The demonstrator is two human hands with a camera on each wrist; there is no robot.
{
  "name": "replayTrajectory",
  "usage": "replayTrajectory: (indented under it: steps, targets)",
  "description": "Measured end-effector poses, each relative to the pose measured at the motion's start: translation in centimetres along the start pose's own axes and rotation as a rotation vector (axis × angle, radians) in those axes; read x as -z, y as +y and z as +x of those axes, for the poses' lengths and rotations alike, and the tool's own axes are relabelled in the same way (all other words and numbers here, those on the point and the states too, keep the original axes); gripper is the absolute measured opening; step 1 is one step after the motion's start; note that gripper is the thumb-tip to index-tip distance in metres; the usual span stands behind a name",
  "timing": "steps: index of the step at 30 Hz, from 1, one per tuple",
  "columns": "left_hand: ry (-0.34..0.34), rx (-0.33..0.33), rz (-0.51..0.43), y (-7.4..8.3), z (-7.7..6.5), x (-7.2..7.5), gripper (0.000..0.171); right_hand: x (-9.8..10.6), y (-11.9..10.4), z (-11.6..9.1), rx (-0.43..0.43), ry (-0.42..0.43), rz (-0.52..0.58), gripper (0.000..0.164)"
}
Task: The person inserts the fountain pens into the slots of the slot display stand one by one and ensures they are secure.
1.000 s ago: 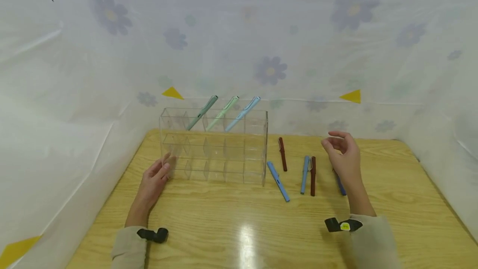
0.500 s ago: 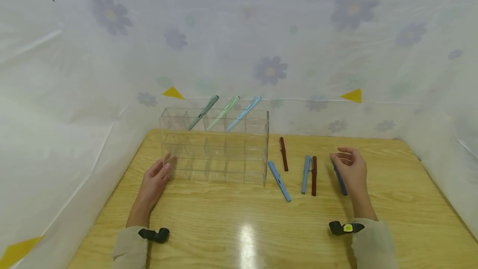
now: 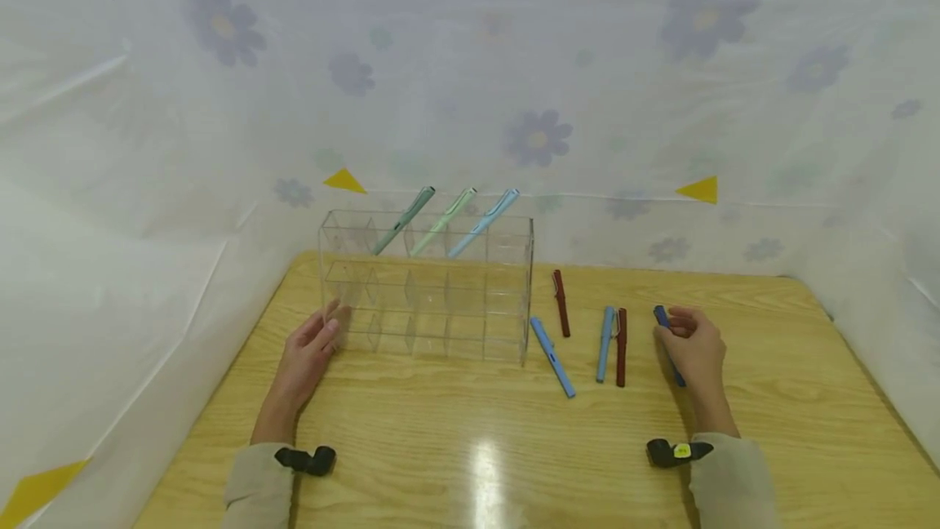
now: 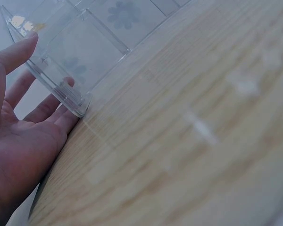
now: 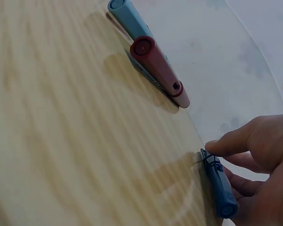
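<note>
My left hand [image 3: 303,357] grips the left end of a clear multi-compartment pen rack [image 3: 505,294]; in the left wrist view the thumb is on the near side of the end panel and the other fingers curve behind it. My right hand [image 3: 696,345] pinches a dark blue pen [image 5: 219,188] that lies on the table at the right. Its thumb is at the clip end, the fingers along the far side. Three pens lean in the rack's top row: dark green [image 3: 404,221], pale green [image 3: 444,222] and light blue [image 3: 485,223].
Between rack and right hand lie a blue pen [image 3: 552,357], a dark red pen [image 3: 561,303], and a side-by-side pair, one greyish blue pen [image 3: 605,345] and one dark red pen [image 3: 622,347]. Flowered white sheeting [image 3: 455,104] surrounds the wooden table [image 3: 411,431].
My right hand has come down from above the dark blue pen and taken hold of it. The left hand stays at the rack; the head view has shifted slightly.
</note>
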State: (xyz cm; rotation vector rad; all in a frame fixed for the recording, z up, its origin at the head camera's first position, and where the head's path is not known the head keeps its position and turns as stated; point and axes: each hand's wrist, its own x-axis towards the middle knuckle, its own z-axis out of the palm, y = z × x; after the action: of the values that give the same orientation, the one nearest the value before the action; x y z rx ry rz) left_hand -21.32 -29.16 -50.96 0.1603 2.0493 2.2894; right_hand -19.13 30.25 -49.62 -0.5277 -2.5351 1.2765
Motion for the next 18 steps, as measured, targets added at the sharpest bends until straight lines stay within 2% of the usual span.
replayTrajectory:
  steps: [11,18]
  targets:
    - [0.002,-0.005,-0.003,0.1,0.0,0.1,0.058,-0.5,-0.6,0.0,0.021,0.021,-0.085,0.035]
    - [0.008,0.001,-0.006,-0.1,0.0,0.0,0.057,0.2,-1.1,-0.2,-0.021,-0.029,-0.054,0.038]
